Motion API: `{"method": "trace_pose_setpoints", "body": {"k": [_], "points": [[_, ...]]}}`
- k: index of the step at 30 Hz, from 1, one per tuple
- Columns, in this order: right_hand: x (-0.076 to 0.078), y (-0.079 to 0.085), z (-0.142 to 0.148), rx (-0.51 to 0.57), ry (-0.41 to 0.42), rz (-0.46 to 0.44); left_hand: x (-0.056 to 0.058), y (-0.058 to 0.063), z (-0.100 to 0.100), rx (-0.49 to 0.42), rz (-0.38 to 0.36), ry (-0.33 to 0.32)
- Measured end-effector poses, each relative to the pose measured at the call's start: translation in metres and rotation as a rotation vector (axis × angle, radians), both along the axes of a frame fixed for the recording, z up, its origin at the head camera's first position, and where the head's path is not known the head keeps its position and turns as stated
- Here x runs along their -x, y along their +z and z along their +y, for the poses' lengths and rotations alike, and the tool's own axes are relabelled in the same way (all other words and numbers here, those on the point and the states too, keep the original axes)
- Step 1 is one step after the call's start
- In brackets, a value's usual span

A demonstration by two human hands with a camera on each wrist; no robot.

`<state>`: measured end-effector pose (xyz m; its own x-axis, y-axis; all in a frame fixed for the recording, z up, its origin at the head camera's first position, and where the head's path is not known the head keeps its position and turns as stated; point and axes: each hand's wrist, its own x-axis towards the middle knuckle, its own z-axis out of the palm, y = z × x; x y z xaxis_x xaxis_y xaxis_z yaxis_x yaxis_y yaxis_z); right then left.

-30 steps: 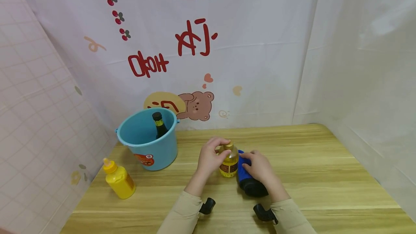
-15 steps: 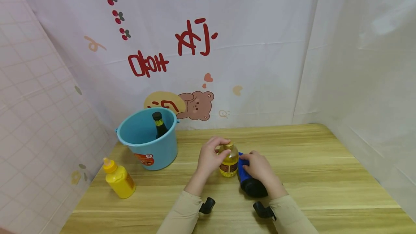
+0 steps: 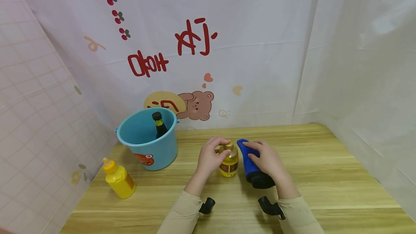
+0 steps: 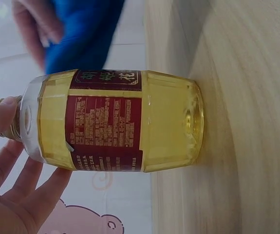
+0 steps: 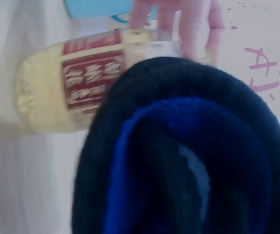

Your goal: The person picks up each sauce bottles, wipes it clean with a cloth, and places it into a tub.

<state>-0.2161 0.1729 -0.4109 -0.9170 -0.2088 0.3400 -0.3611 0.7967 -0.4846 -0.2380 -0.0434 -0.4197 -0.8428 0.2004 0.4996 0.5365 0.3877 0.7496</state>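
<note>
A bottle of cooking oil (image 3: 229,165), clear with yellow oil and a dark red label, stands upright on the table. My left hand (image 3: 211,156) holds it by the cap and neck; in the left wrist view the thumb lies at the cap and the fingers reach round the bottle's shoulder. Just right of the bottle, my right hand (image 3: 268,158) grips a soft blue cloth item (image 3: 249,160) with a black cuffed end. The right wrist view looks into its opening (image 5: 193,161), black-rimmed and blue inside. Its exact kind cannot be told.
A light blue bucket (image 3: 167,154) at the back left holds a dark bottle (image 3: 160,125) with a black cap. In front of it stands a yellow squeeze bottle (image 3: 121,181). A printed white curtain (image 3: 260,46) hangs behind the wooden table (image 3: 325,176).
My right hand has moved right and farther back, carrying the blue cloth item away from the oil bottle. My left hand and the bottle have stayed put.
</note>
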Motion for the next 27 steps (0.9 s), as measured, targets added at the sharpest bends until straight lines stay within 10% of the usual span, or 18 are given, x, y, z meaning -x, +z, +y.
{"method": "trace_pose_setpoints", "body": {"k": [12,27], "points": [[-0.008,0.012,-0.024,0.083,0.005,0.133,0.001,-0.002,-0.001,0.018,0.028,0.005],[-0.009,0.002,-0.037,-0.165,-0.075,0.285,0.001,-0.003,-0.001,0.009,0.038,0.002]]}}
